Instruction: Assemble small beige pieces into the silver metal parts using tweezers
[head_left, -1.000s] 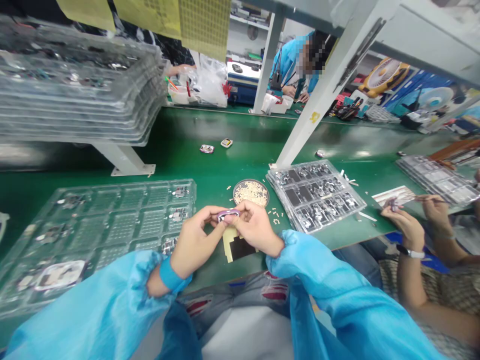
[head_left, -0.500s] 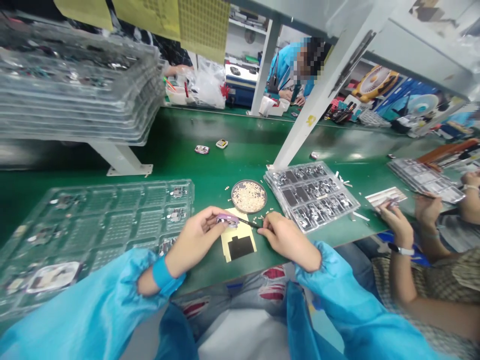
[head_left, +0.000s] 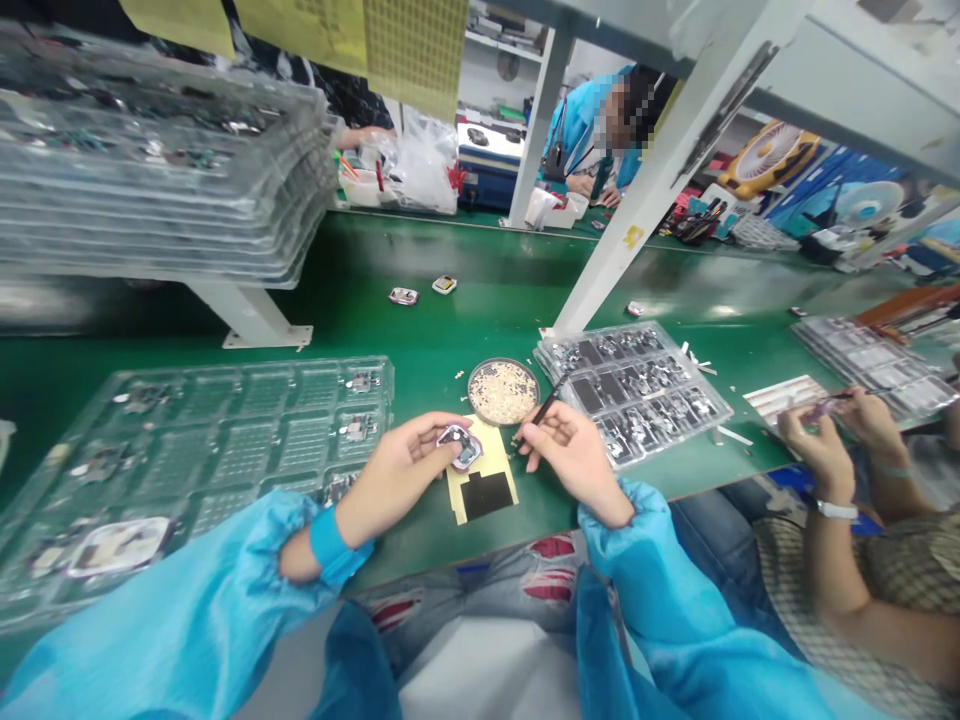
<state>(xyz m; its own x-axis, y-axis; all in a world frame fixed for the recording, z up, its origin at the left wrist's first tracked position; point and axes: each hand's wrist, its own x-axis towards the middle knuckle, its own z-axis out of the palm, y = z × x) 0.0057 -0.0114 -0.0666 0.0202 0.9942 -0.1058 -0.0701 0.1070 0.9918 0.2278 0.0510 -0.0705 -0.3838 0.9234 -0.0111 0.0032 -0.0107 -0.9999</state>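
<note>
Between thumb and fingers, my left hand (head_left: 409,470) holds a small purple-rimmed device part (head_left: 460,447), its inner side facing up. My right hand (head_left: 566,445) grips a thin black tool (head_left: 550,402), which slants up and away over the edge of the parts tray. The two hands are apart. Below them lies a yellow sheet (head_left: 480,455) with a black rectangular piece (head_left: 487,494) on it. Just beyond the sheet stands a round dish (head_left: 503,391) of small pale and dark bits.
A clear tray (head_left: 247,430) with a few parts is at the left, under stacked trays (head_left: 150,200). A filled parts tray (head_left: 637,390) sits at the right, near a slanted white post (head_left: 637,230). Another person's hands (head_left: 825,440) work at far right.
The device part has turned in my left hand, so its inner side shows. My right hand has drawn the tool away from it and tilted the tool upward.
</note>
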